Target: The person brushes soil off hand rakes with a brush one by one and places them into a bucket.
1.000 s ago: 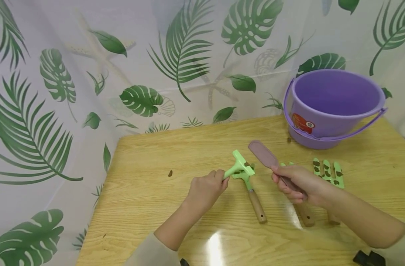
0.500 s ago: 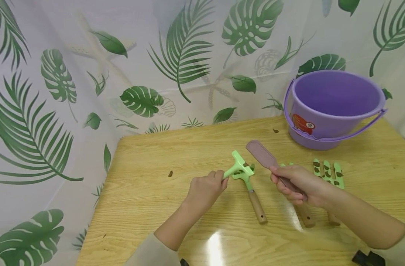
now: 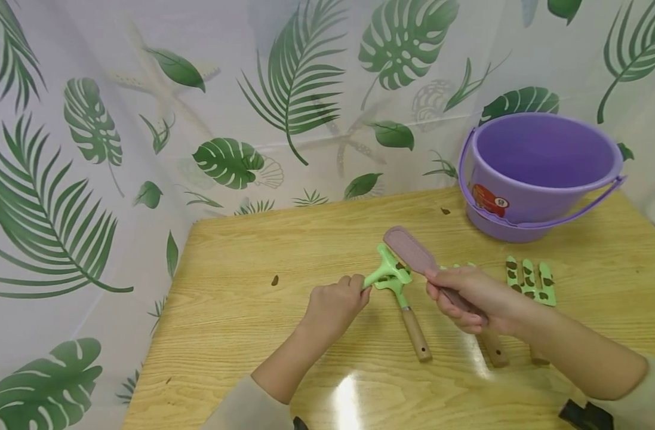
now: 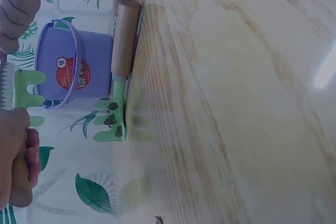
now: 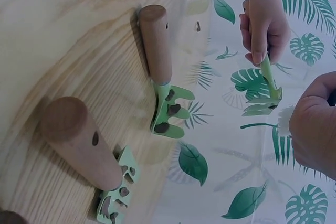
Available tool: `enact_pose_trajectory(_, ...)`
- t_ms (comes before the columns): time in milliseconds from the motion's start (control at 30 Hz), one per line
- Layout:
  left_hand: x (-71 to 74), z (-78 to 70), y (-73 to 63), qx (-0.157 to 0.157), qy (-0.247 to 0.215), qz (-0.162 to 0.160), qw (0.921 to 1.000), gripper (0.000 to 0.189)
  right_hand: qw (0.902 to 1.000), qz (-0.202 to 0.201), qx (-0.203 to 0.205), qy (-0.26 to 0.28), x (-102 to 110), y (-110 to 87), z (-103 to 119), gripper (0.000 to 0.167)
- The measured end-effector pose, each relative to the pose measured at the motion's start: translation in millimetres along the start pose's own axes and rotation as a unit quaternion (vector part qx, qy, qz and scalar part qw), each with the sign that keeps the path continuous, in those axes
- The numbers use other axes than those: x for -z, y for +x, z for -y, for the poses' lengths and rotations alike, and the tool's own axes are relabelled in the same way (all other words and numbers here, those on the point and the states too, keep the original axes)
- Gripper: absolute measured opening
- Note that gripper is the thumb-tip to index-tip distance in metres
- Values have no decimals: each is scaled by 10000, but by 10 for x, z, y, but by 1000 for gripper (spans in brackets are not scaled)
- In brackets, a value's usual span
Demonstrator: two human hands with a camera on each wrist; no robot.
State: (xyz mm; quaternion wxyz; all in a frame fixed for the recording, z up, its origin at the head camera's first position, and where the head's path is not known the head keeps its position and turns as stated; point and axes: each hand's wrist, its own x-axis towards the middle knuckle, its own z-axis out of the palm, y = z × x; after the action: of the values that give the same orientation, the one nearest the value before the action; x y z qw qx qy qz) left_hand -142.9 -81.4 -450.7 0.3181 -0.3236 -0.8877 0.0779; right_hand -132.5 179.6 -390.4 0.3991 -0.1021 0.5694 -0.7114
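My left hand [image 3: 335, 307] grips a small green hand rake [image 3: 387, 269] by its wooden handle [image 4: 21, 182], holding it raised over the table. Brown soil-like bits cling to the rake head. In my right hand [image 3: 474, 298] is a mauve brush [image 3: 410, 249], held by its handle. Its white bristles [image 4: 7, 85] face the rake head and lie right at it in the left wrist view. The brush's tip overlaps the rake in the head view. Below the raised rake, another green rake with a wooden handle [image 3: 415, 334] lies on the table.
Two more green tools lie to the right, one showing its wooden handle [image 3: 494, 349], the other its soiled prongs [image 3: 544, 280]. A purple bucket [image 3: 520, 209] stands at the back right. Brown bits [image 3: 275, 280] dot the wooden table [image 3: 225, 322]. A leaf-patterned cloth [image 3: 316, 89] hangs behind.
My right hand has moved the brush left, onto the raised rake's head in the head view. A brown bit near the bucket has shifted back and left. My left hand stays nearly still.
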Motion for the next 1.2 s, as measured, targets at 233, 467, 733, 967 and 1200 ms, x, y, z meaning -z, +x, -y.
enact_pose_trajectory(233,16,-15,17,-2,89,98,9999,30,9998,-25,-146,-164,-56,26,5,35)
enact_pose_trajectory(467,14,-40,46,-19,-30,86,10000,29,9995,15,-252,-193,-123,50,-13,36)
enact_pose_trajectory(733,0,-38,54,16,-34,-37,10000,29,9990,-11,-422,-157,-168,82,-38,36)
enact_pose_trajectory(967,20,-29,40,-41,-90,75,9999,29,9992,33,-357,-148,-109,85,-57,36)
enact_pose_trajectory(1200,28,-26,24,-15,-109,51,9999,30,9983,295,-363,343,-18,102,-72,34)
